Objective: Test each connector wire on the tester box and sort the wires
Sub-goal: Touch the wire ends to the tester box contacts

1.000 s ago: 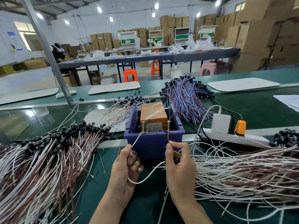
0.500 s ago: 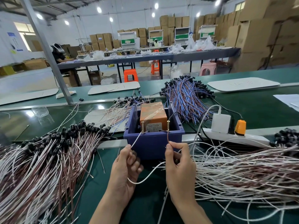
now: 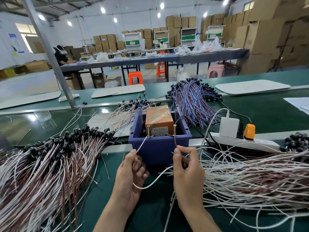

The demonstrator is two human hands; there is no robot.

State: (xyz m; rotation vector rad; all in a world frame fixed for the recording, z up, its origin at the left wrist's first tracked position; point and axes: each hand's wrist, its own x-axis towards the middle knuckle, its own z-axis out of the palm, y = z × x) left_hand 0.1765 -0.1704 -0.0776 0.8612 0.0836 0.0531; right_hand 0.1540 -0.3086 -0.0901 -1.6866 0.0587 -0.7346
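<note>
The left hand (image 3: pixel 132 178) and right hand (image 3: pixel 189 174) hold one wire (image 3: pixel 150 185) in front of the tester (image 3: pixel 159 119). The tester is an orange box sitting in a blue bin (image 3: pixel 158 151) on the green bench (image 3: pixel 267 114).

The left thumb and forefinger pinch the white lead (image 3: pixel 142 145), and the other fingers are curled under. This lead runs on a slant, up and to the right from the fingertips. Its tip is at the foot of the left screw (image 3: pixel 148 131), which stands upright at the bin's near edge.

The right thumb and forefinger pinch the brown lead (image 3: pixel 175 142), with the rest of the fingers curled toward the palm. The brown lead stands almost upright and points up to the foot of the right screw (image 3: pixel 174 130).

Below the left hand the white wire sags in a loop, curving low and then up to the right toward the right hand. I cannot tell where its connector is; something dark shows inside the right hand's curled fingers.

The left pile (image 3: pixel 41 173) of white and brown wires lies with its black connectors toward the bin. The right pile (image 3: pixel 250 174) lies just beside the right hand, its wires running roughly left to right. A blue and brown bundle (image 3: pixel 192 101) lies behind the bin. A power strip (image 3: pixel 260 143) lies to the bin's right.
</note>
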